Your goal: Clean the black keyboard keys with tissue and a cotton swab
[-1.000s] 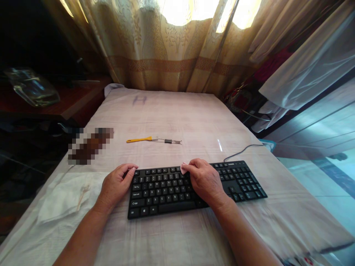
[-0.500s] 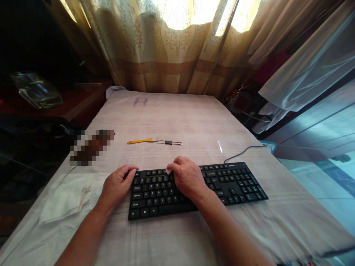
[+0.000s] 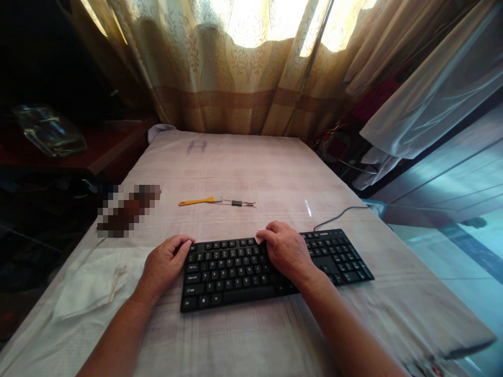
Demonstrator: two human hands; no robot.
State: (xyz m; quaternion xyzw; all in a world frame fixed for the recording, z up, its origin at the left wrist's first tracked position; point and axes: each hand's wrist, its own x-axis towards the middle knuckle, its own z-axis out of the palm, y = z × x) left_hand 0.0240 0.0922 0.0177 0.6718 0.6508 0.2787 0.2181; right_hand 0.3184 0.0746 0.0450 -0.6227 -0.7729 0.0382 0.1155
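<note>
A black computer keyboard (image 3: 243, 280) lies slightly slanted on the cloth-covered table in front of me. My left hand (image 3: 167, 262) grips its upper left corner, with thumb and forefinger closed on the edge by the Esc key. Over the middle of the keyboard, my right hand (image 3: 288, 251) is closed on a small piece of white tissue (image 3: 258, 239), pressing along the function-key row. Only a tip of the tissue shows; the rest is hidden by the fingers. The right hand and wrist also cover some keys.
Beyond the keyboard lie a small yellow-handled brush (image 3: 196, 201) and a wire keycap puller (image 3: 236, 203). White tissue sheets (image 3: 84, 288) with a few cotton swabs (image 3: 118, 280) are at left, below a blurred-out object (image 3: 128, 212). The keyboard's cable (image 3: 338, 213) runs off right.
My right hand has slid to the right along the top key row with the tissue, uncovering keys in the middle. My left hand keeps its hold on the corner.
</note>
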